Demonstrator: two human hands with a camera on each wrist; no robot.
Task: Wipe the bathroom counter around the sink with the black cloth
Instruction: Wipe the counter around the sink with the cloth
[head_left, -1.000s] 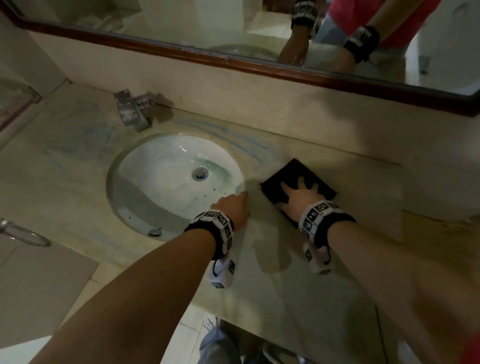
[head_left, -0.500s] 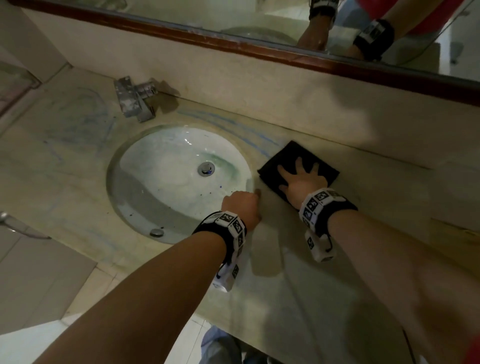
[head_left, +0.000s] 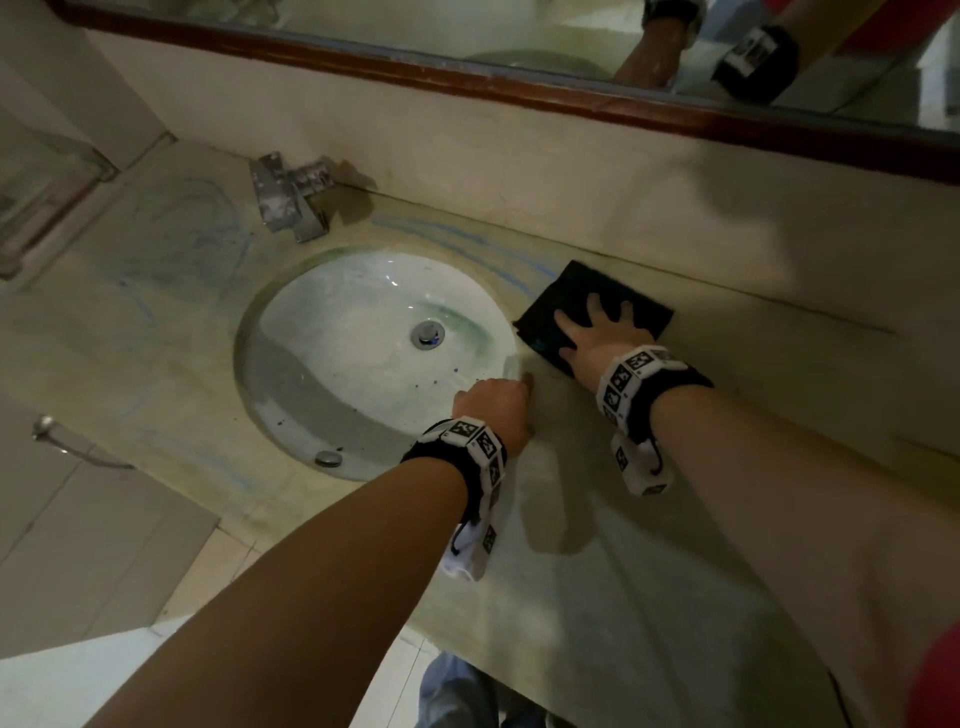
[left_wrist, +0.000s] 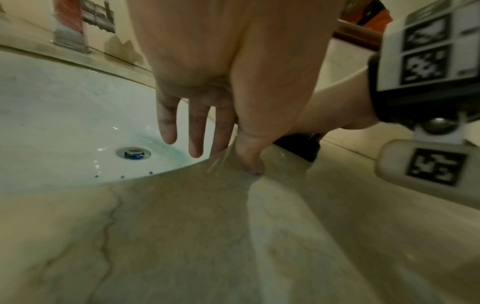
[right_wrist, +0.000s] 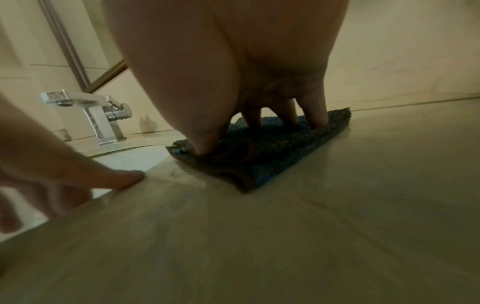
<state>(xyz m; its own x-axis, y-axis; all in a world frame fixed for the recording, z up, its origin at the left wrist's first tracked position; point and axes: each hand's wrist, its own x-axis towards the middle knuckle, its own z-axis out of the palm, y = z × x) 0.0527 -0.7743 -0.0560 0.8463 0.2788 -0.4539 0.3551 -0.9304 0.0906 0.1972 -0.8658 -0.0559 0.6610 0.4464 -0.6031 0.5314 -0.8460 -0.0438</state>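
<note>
The folded black cloth (head_left: 558, 312) lies on the beige marble counter (head_left: 649, 571), right of the sink (head_left: 322, 332) and close to the back wall. My right hand (head_left: 597, 332) presses flat on the cloth with its fingers spread; in the right wrist view the fingertips (right_wrist: 315, 119) dig into the cloth (right_wrist: 272, 156). My left hand (head_left: 493, 410) rests on the sink's right rim. Its thumb (left_wrist: 249, 162) sits on the counter, and its fingers (left_wrist: 194, 131) hang fairly straight over the basin, holding nothing.
A chrome faucet (head_left: 291, 200) stands behind the sink at the back left. Blue streaks (head_left: 467, 244) mark the counter behind the basin and on its left side (head_left: 182, 244). A wood-framed mirror (head_left: 519, 85) runs along the wall. The drain (head_left: 428, 333) is mid-basin.
My right hand has slid the cloth a little away from me, toward the back wall. My left hand has stayed on the sink rim.
</note>
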